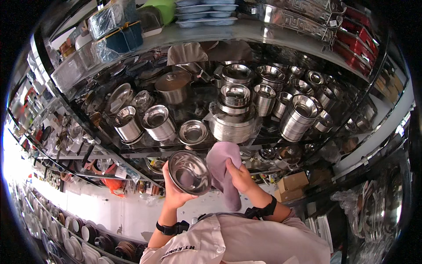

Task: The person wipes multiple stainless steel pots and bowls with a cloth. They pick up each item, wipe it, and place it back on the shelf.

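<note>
A shiny stainless steel bowl (189, 173) is tilted in my left hand (174, 189), its hollow side facing up toward me. My fingers wrap its outer left side and lower rim. Just right of the bowl, my right hand (240, 175) grips a pinkish-purple cloth (224, 161), which drapes up over the fingers and hangs down below them. The cloth lies close to the bowl's right rim; whether they touch, I cannot tell. Beyond both hands, at the shelf's front edge, sits a low steel bowl (193, 132) between stacks of steel bowls (159, 122).
A plastic-wrapped stack of steel plates (232, 127) stands at the shelf front, with another bowl stack (298, 118) to its right. A lidded pot (173, 85) is farther back. Overhead, an upper shelf (263, 39) carries blue trays (206, 15). Cardboard boxes (291, 184) sit low on the right.
</note>
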Action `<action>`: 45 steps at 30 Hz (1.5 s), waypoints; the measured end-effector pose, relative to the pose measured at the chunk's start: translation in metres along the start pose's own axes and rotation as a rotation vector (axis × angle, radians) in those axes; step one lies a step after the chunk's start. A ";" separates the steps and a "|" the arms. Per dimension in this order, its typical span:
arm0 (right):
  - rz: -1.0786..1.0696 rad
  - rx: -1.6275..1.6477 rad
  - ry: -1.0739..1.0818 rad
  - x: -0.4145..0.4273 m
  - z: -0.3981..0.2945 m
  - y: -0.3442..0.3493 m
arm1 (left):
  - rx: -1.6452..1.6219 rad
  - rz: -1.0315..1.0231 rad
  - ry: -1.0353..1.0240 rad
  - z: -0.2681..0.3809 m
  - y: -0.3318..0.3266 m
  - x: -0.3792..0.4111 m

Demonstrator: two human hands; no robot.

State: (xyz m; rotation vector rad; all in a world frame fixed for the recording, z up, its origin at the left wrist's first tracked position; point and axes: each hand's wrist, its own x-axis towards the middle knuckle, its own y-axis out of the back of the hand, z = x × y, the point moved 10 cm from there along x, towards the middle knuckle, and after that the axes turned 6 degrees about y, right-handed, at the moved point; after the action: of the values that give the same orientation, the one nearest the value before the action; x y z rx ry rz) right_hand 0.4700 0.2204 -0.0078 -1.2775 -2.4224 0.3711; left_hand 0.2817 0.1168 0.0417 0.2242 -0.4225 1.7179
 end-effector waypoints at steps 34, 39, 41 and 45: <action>0.321 -0.087 0.026 -0.009 -0.014 0.108 | 1.277 -0.006 -0.466 -0.014 -0.023 0.076; 0.408 -0.094 0.058 -0.006 -0.015 0.099 | 1.233 -0.036 -0.450 -0.038 -0.001 0.104; 0.441 -0.093 0.085 -0.006 -0.010 0.097 | 1.226 -0.047 -0.447 -0.049 0.008 0.111; 0.528 -0.069 0.058 -0.008 0.003 0.092 | 1.175 -0.084 -0.382 -0.071 0.025 0.123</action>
State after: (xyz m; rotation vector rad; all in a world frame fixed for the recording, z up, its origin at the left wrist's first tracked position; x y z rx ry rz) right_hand 0.5401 0.2645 -0.0486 -1.9261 -2.0358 0.3828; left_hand 0.2400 0.2531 0.0192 1.3988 0.3801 1.6525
